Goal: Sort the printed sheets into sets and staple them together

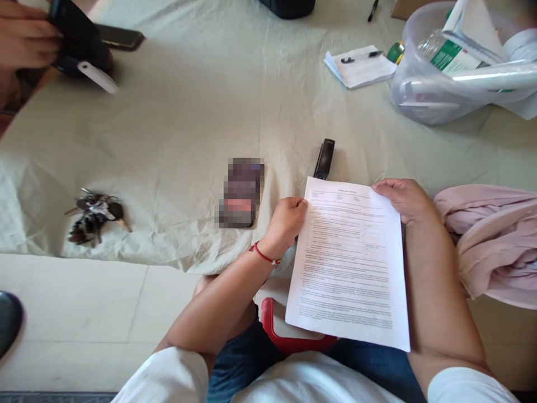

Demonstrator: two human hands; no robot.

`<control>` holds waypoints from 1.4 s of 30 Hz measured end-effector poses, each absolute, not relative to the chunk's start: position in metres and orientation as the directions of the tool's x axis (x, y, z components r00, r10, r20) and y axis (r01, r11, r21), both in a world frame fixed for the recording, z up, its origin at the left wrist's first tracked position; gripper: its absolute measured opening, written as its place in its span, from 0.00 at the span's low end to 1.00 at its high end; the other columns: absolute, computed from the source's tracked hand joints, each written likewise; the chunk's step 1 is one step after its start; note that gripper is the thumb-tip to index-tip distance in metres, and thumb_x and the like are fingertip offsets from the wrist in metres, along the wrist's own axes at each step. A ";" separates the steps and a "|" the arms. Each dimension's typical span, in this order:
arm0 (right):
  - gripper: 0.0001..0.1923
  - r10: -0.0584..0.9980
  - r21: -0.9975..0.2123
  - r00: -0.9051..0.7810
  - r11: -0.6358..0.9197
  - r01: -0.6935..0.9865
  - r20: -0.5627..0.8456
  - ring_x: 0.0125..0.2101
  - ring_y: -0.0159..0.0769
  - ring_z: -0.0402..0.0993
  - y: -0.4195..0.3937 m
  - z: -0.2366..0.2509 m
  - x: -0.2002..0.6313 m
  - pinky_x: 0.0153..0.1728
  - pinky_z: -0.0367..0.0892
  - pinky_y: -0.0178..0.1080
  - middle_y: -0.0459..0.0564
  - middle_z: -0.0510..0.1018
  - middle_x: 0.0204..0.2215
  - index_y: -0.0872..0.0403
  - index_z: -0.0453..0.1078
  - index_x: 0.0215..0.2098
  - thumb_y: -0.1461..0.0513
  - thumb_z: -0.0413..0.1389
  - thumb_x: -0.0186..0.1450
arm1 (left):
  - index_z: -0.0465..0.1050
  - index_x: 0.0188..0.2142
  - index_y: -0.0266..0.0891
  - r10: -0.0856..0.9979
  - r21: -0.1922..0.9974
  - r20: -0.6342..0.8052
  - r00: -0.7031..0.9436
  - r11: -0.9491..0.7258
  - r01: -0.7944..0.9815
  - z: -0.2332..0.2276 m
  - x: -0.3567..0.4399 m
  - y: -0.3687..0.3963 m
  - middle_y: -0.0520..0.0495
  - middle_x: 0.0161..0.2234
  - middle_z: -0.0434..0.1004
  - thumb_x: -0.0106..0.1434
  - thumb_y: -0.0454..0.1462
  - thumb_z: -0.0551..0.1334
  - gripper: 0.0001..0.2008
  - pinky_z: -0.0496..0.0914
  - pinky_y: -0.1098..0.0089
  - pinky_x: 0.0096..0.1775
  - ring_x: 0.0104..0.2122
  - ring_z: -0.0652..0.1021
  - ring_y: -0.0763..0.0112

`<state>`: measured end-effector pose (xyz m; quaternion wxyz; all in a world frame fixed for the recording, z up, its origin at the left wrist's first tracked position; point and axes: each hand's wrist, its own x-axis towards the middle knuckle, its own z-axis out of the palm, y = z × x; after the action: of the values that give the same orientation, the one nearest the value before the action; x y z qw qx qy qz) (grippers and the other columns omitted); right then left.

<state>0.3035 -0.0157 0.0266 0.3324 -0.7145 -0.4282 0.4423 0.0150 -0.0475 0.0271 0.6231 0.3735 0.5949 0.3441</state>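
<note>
A printed sheet of paper [348, 263] is held over my lap, its upper part at the table's front edge. My left hand [287, 224] pinches its left edge near the top, and a red bracelet circles that wrist. At the top right corner, my right hand [405, 198] grips the sheet with the thumb on the printed face; its other fingers are partly behind the paper. Just beyond the sheet's top edge lies a black stapler [324, 159], its near end partly covered. A phone [241, 193] with a blurred screen lies left of the paper.
A bunch of keys [96, 215] lies on the cloth-covered table [176, 129] at left. A clear plastic tub [436, 101] of papers and bottles stands back right, near a notepad [361, 70] with a pen. Pink cloth [482, 229] sits at right. Another person's hand [29, 39] holds a dark object.
</note>
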 end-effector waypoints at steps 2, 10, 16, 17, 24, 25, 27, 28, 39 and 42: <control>0.11 0.903 -0.857 0.259 -0.413 0.308 -0.342 0.21 0.40 0.72 -0.016 0.025 0.304 0.19 0.64 0.40 0.46 0.80 0.21 0.46 0.79 0.25 0.51 0.72 0.52 | 0.68 0.25 0.41 0.874 0.870 -0.485 0.025 0.479 0.119 0.028 0.017 -0.046 0.54 0.22 0.62 0.71 0.33 0.62 0.16 0.54 0.68 0.29 0.25 0.62 0.72; 0.12 0.886 -0.820 0.306 -0.446 0.359 -0.348 0.23 0.42 0.75 -0.017 0.025 0.306 0.22 0.68 0.43 0.46 0.80 0.23 0.46 0.78 0.27 0.50 0.71 0.55 | 0.61 0.20 0.43 0.959 0.874 -0.283 0.008 0.254 0.413 0.031 0.017 -0.039 0.54 0.21 0.61 0.69 0.29 0.61 0.20 0.53 0.63 0.34 0.27 0.61 0.69; 0.11 0.894 -0.828 0.296 -0.430 0.360 -0.336 0.21 0.40 0.72 -0.018 0.025 0.306 0.20 0.64 0.41 0.46 0.78 0.21 0.46 0.78 0.26 0.51 0.71 0.54 | 0.52 0.18 0.45 0.949 0.854 -0.315 0.015 0.277 0.440 0.030 0.017 -0.033 0.54 0.20 0.53 0.67 0.27 0.60 0.25 0.50 0.61 0.34 0.27 0.55 0.68; 0.11 0.895 -0.827 0.292 -0.430 0.362 -0.338 0.21 0.40 0.71 -0.019 0.025 0.306 0.19 0.63 0.41 0.45 0.78 0.21 0.46 0.78 0.26 0.51 0.70 0.54 | 0.51 0.18 0.46 0.943 0.847 -0.332 0.018 0.289 0.446 0.030 0.017 -0.032 0.55 0.20 0.52 0.66 0.27 0.60 0.26 0.49 0.61 0.34 0.26 0.54 0.68; 0.09 0.910 -0.813 0.207 -0.415 0.408 -0.360 0.20 0.39 0.69 -0.017 0.024 0.309 0.19 0.61 0.40 0.45 0.77 0.19 0.46 0.79 0.24 0.51 0.69 0.54 | 0.50 0.16 0.45 0.912 0.830 -0.405 0.073 0.332 0.448 0.035 0.010 -0.030 0.54 0.20 0.50 0.62 0.27 0.62 0.26 0.48 0.61 0.33 0.26 0.54 0.70; 0.09 0.909 -0.815 0.208 -0.416 0.404 -0.361 0.20 0.39 0.69 -0.016 0.024 0.309 0.19 0.61 0.40 0.45 0.77 0.19 0.46 0.79 0.24 0.51 0.69 0.54 | 0.50 0.16 0.45 0.910 0.830 -0.409 0.074 0.337 0.444 0.035 0.010 -0.030 0.54 0.20 0.50 0.62 0.27 0.62 0.26 0.49 0.61 0.33 0.26 0.54 0.69; 0.09 0.901 -0.807 0.228 -0.432 0.403 -0.368 0.21 0.40 0.70 -0.015 0.025 0.309 0.20 0.63 0.41 0.46 0.77 0.20 0.45 0.79 0.24 0.52 0.69 0.55 | 0.50 0.17 0.46 0.909 0.826 -0.412 0.064 0.343 0.447 0.035 0.010 -0.030 0.54 0.21 0.50 0.63 0.28 0.62 0.26 0.49 0.61 0.33 0.26 0.54 0.69; 0.08 0.895 -0.801 0.245 -0.443 0.403 -0.372 0.21 0.40 0.71 -0.015 0.025 0.309 0.21 0.63 0.42 0.46 0.77 0.20 0.45 0.79 0.24 0.52 0.69 0.55 | 0.50 0.17 0.45 0.909 0.822 -0.412 0.058 0.344 0.455 0.035 0.011 -0.029 0.54 0.21 0.51 0.63 0.28 0.62 0.26 0.49 0.61 0.33 0.26 0.54 0.69; 0.08 0.905 -0.793 0.353 -0.391 0.467 -0.239 0.25 0.41 0.74 -0.016 0.017 0.309 0.26 0.68 0.42 0.45 0.80 0.24 0.47 0.79 0.29 0.53 0.67 0.58 | 0.50 0.16 0.45 0.944 0.870 -0.325 0.050 0.278 0.407 0.026 0.020 -0.022 0.54 0.19 0.50 0.61 0.26 0.63 0.26 0.49 0.61 0.33 0.26 0.54 0.69; 0.07 0.916 -0.722 0.379 -0.351 0.597 -0.132 0.33 0.46 0.81 -0.016 0.017 0.311 0.39 0.78 0.48 0.50 0.85 0.33 0.48 0.80 0.34 0.55 0.64 0.62 | 0.50 0.16 0.46 0.950 0.878 -0.309 0.056 0.262 0.401 0.022 0.021 -0.021 0.53 0.19 0.51 0.61 0.27 0.63 0.26 0.50 0.61 0.33 0.26 0.54 0.68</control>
<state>0.3108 -0.0161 0.0169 0.2955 -0.7760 -0.4872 0.2703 0.0208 -0.0206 0.0219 0.4877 0.5387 0.6269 0.2810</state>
